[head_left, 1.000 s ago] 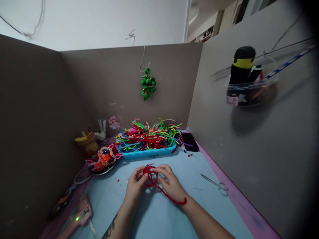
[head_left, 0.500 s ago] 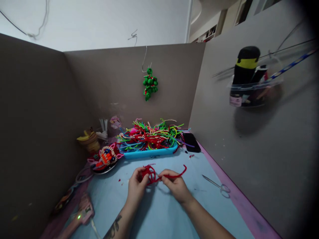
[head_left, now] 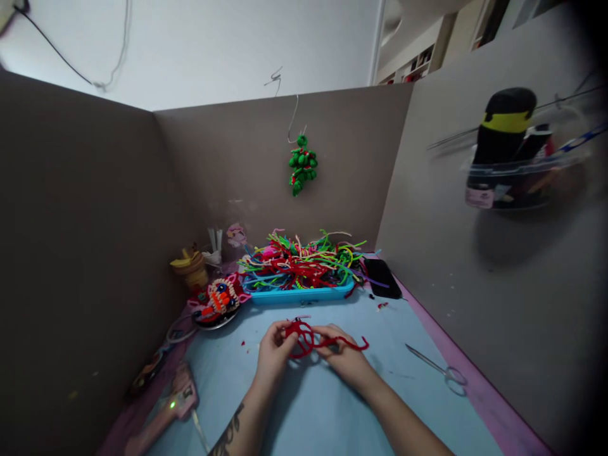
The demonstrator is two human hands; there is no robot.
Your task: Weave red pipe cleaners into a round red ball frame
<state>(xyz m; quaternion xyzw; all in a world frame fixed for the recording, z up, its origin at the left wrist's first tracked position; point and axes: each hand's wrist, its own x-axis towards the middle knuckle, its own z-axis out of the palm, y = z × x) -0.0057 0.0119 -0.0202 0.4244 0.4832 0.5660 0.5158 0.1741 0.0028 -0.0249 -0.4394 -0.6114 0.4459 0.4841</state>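
Between thumb and fingers, my left hand (head_left: 275, 349) pinches a small piece of bent red pipe cleaners (head_left: 304, 339) with open loops. My right hand (head_left: 342, 356) is closed on the same red piece from the other side, at the strand beside the loops. A loose red end sticks out past the right fingers and curls up at its tip. Both hands are just above the blue mat (head_left: 318, 411). The parts of the piece under my fingertips are hidden.
Behind the hands stands a blue tray (head_left: 304, 295) heaped with colourful pipe cleaners. At left are a beaded-looking red and orange animal figure (head_left: 221, 301) and a pink glue gun (head_left: 183, 392) with a green light. Scissors (head_left: 439, 369) and a black phone (head_left: 382, 278) lie at right.
The whole view has shifted, so things appear farther right and slightly lower. My right fingers have moved in closer to the loops, and the loose red end now lies flatter.
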